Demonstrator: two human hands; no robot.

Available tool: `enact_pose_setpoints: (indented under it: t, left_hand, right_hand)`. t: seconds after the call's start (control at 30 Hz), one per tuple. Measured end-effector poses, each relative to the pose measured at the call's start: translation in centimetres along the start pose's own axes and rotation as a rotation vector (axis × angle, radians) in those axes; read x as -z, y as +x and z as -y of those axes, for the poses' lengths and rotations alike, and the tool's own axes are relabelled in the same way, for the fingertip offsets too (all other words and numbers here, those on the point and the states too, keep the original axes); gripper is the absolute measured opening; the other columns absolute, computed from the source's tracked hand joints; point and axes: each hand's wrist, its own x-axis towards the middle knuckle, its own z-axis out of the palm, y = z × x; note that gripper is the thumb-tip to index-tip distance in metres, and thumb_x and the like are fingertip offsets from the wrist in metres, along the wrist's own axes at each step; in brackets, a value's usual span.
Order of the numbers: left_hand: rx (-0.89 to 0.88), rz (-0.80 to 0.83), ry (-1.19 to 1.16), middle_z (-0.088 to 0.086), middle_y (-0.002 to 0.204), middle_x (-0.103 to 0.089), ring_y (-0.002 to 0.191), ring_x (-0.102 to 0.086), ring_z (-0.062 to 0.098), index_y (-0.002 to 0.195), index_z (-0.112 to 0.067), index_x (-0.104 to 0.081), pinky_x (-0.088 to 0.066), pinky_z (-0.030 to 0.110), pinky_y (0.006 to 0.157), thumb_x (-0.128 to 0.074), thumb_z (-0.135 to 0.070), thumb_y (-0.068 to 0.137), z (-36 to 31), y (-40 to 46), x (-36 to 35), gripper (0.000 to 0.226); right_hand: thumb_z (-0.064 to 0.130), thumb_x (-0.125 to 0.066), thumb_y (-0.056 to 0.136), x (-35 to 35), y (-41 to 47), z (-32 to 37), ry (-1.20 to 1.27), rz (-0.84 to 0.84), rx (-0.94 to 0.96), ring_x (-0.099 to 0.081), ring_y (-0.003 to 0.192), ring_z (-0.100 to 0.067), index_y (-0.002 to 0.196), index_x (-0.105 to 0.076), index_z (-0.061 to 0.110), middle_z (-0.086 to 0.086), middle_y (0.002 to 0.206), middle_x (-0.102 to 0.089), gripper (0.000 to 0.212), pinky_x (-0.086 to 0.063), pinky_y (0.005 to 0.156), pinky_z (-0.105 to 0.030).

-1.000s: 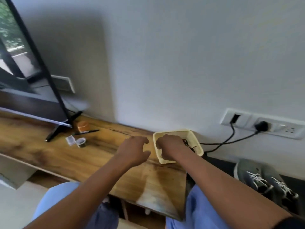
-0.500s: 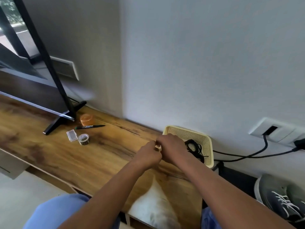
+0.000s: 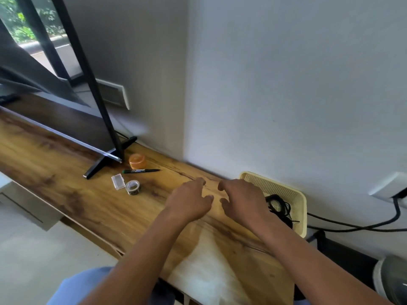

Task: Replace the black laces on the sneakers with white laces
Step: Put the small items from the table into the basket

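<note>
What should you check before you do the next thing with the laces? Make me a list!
1. Black laces off the sneakers and lying in the yellow basket: ok.
2. Left hand free, holding nothing: ok.
3. Right hand free, holding nothing: ok.
4. White laces within sight: not ok, none show here.
5. Sneakers in view: cannot tell, only a grey rounded edge shows at the lower right.
6. Bare wood on the wooden desk in front of the hands: ok.
</note>
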Motion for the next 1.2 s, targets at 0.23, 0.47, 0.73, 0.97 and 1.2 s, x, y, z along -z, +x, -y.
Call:
enact_pose_setpoints:
  t: [0.23,0.47,0.73,0.97,1.2]
  left_hand:
    - [0.205,-0.162,0.125,0.004,0.14,-0.062,0.127,-0.058,0.03,0.14,-0.029,-0.059,-0.05,0.04,0.1,-0.068,-0.051,0.093,7.4,1.0,6.7,0.053]
    - [0.376,-0.253,0.171,0.009,0.125,-0.067,0.119,-0.061,0.035,0.126,-0.022,-0.067,-0.053,0.045,0.097,-0.073,-0.043,0.089,14.6,2.1,8.0,0.043]
    - [0.376,-0.313,0.305,0.004,0.133,-0.06,0.126,-0.046,0.033,0.124,-0.02,-0.066,-0.046,0.043,0.084,-0.072,-0.034,0.092,16.5,4.5,5.4,0.035]
    - [0.365,-0.289,0.316,0.004,0.128,-0.064,0.128,-0.045,0.03,0.123,-0.029,-0.068,-0.043,0.04,0.083,-0.067,-0.032,0.098,18.4,5.5,4.9,0.025]
    - [0.37,-0.306,0.291,0.006,0.117,-0.066,0.122,-0.05,0.031,0.114,-0.03,-0.07,-0.041,0.039,0.08,-0.063,-0.037,0.093,18.5,5.4,5.8,0.023]
  right_hand:
    - [0.037,-0.063,0.095,-0.3,4.0,4.6,0.15,-0.018,0.173,-0.064,0.117,-0.024,0.131,-0.062,0.031,0.003,0.128,-0.067,0.037,-0.054,0.088,-0.037]
    - [0.029,-0.07,0.087,-4.1,11.5,11.0,0.271,-0.054,0.285,-0.066,0.105,-0.028,0.118,-0.071,0.025,-0.004,0.113,-0.072,0.031,-0.053,0.083,-0.036]
    - [0.03,-0.066,0.091,-9.3,17.6,14.8,0.167,-0.089,0.306,-0.067,0.097,-0.031,0.098,-0.07,0.019,-0.005,0.099,-0.07,0.013,-0.041,0.069,-0.033]
    - [0.017,-0.057,0.096,-11.8,19.5,15.7,0.103,-0.077,0.283,-0.065,0.102,-0.032,0.097,-0.071,0.017,-0.006,0.103,-0.068,0.013,-0.049,0.079,-0.037]
    - [0.014,-0.058,0.085,-12.1,18.0,16.1,0.177,-0.024,0.255,-0.067,0.088,-0.034,0.08,-0.058,0.022,-0.008,0.092,-0.068,0.009,-0.039,0.061,-0.033]
